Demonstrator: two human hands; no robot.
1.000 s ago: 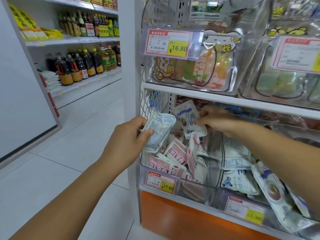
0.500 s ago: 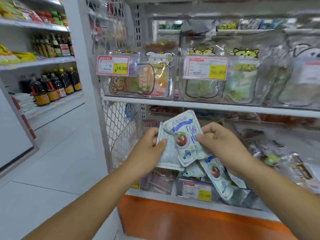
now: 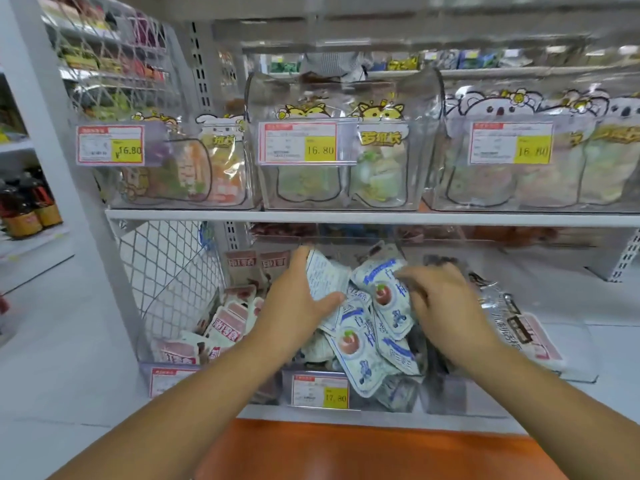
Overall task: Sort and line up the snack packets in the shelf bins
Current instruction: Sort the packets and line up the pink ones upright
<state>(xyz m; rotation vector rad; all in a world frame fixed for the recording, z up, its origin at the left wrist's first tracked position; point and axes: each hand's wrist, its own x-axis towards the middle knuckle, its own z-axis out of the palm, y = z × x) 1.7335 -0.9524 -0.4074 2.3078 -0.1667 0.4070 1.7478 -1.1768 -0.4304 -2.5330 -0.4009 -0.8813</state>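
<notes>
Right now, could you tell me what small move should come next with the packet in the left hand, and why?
Probably turn it face out and lower it into the middle bin. The left hand grips the packet printed back toward us, just above the matching blue-white packets heaped there.

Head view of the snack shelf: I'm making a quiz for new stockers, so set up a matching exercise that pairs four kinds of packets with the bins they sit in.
Things
1. blue-and-white packets
2. pink-and-white packets
3. yellow-cat pouches
4. koala pouches

Places
A. upper shelf, right bin
B. lower shelf, left bin
C. upper shelf, middle bin
D. lower shelf, middle bin

Pairs: 1-D, 2-B, 3-C, 4-A
</notes>
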